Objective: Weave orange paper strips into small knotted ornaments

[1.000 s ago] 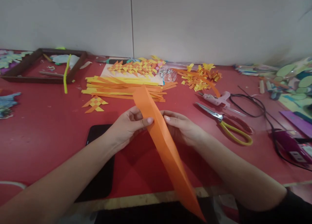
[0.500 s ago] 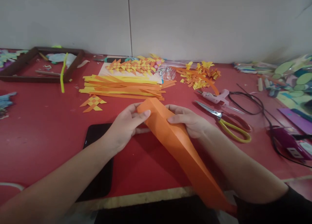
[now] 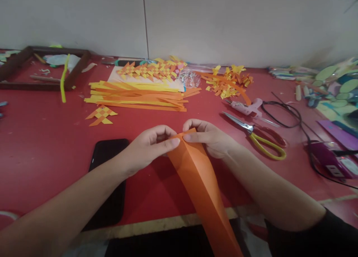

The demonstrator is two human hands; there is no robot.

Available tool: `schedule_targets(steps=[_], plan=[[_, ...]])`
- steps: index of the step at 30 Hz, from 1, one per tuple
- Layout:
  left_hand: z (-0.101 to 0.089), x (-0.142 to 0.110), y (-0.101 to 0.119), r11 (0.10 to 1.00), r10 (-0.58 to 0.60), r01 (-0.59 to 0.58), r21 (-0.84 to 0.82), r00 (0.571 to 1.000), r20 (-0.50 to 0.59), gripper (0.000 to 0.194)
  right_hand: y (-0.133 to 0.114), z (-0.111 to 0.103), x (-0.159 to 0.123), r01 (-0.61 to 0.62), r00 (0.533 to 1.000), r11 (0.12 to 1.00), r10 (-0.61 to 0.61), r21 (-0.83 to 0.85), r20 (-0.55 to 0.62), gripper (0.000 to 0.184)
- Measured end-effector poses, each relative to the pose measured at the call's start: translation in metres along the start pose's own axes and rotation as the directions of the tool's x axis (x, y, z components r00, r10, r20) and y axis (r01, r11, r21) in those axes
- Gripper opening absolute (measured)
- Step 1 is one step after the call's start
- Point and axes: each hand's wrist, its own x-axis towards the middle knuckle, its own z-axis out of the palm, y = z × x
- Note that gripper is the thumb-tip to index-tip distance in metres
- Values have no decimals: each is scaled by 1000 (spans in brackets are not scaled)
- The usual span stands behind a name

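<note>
A long strip of orange paper, creased lengthwise, hangs from both hands over the table's front edge. My left hand pinches its far end on the left, thumb on top. On the right of that end, my right hand grips the paper, its thumb close to the left one. Beyond the hands lies a pile of yellow and orange paper strips. A woven paper fish rests on the table left of my hands, and a row of similar woven fish lies behind the strips.
Scissors with a yellow and a red handle lie to the right, near a pink glue gun. A black phone is under my left forearm. Paper scraps, a brown frame and a purple device stand farther out.
Both hands have drawn closer together at the paper's far end, thumbs nearly meeting. That end has shifted right and nearer; the lower part has swung left. The view has moved slightly.
</note>
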Motion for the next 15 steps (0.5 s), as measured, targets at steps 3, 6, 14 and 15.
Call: schedule_targets(steps=[3,6,14,15], plan=[[2,1,1,998,54,-52,46,997,-48,15,1,3,-1,-7,1000,1000,7,0,16,27],[3,2,3,995,52,-48,90,998,-37,15,2,6,-1,-6,1000,1000,6,-21,15,21],[4,2,6,989,53,-45,139,997,-52,12,7,8,-1,91,995,984,-96,-155,-22,12],[4,2,6,989,59,-51,142,997,-54,13,7,8,-2,111,993,979,-116,-173,-18,12]])
